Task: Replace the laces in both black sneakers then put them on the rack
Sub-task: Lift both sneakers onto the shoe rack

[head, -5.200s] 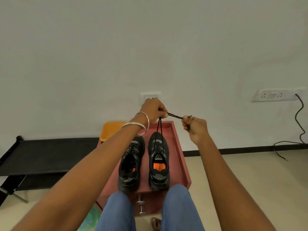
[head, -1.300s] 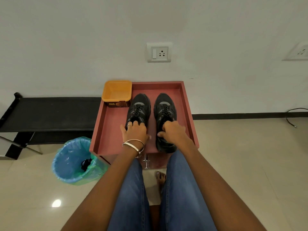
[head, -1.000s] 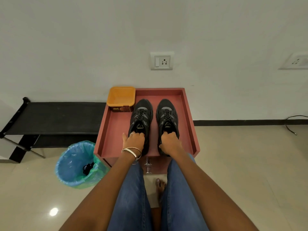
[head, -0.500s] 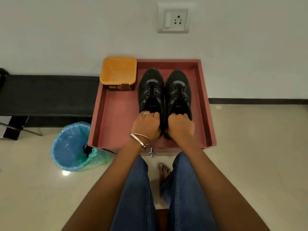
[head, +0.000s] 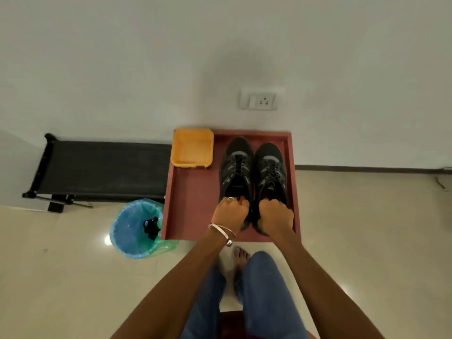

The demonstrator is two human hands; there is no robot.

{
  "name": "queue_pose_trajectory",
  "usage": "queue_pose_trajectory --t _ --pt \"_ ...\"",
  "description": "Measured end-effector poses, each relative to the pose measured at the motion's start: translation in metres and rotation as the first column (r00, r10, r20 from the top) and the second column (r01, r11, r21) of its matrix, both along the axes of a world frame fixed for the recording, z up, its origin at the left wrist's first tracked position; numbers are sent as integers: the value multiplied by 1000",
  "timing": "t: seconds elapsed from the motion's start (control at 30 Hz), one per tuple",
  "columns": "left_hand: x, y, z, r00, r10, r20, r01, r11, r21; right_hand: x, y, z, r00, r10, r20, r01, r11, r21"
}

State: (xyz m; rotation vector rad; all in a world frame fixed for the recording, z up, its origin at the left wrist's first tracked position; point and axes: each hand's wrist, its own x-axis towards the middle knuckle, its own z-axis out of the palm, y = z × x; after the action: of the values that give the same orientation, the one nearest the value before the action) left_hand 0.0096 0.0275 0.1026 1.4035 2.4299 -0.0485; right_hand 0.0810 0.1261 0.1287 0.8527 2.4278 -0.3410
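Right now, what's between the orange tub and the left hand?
In the head view, only bare red tray floor lies between the orange tub and the left hand.

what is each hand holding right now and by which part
The left hand grips the left black lace-up sneaker at its heel collar; the right hand grips the right black sneaker likewise.

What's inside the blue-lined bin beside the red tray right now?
Inside the bin, on its blue liner, lies one small black tangled clump; it looks like laces, though I cannot tell for sure. Anything beneath the clump is hidden, and the near inner wall is out of sight.
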Motion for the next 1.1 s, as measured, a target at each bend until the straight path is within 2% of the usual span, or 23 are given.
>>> queue_pose_trajectory --t 0.17,0.23,0.3,0.47,0.67,0.9,1.1 --pt "-17 4 101 998 14 -63 -15 1000 -9 -12 1 102 998 3 -66 -1 999 33" --pt "-24 0 139 997 4 -83 -10 998 -69 -21 -2 130 996 5 -89 -1 999 45" --pt "-33 -8 166 992 -12 -124 4 998 -59 -32 -9 154 993 15 -115 -10 999 43" --pt "-71 -45 181 983 -1 -185 -9 999 -51 -69 -44 182 988 25 -150 -17 999 51" --pt "-143 -132 183 965 -35 -261 35 999 -3 -132 -133 192 982 -2 -189 14 998 65" --pt "-226 -253 211 970 -55 -235 71 996 59 -204 -261 214 976 -99 -196 115 991 71" --pt "-276 -337 205 968 -17 -252 18 1000 1 -256 -336 220 972 -106 -208 119 992 51"
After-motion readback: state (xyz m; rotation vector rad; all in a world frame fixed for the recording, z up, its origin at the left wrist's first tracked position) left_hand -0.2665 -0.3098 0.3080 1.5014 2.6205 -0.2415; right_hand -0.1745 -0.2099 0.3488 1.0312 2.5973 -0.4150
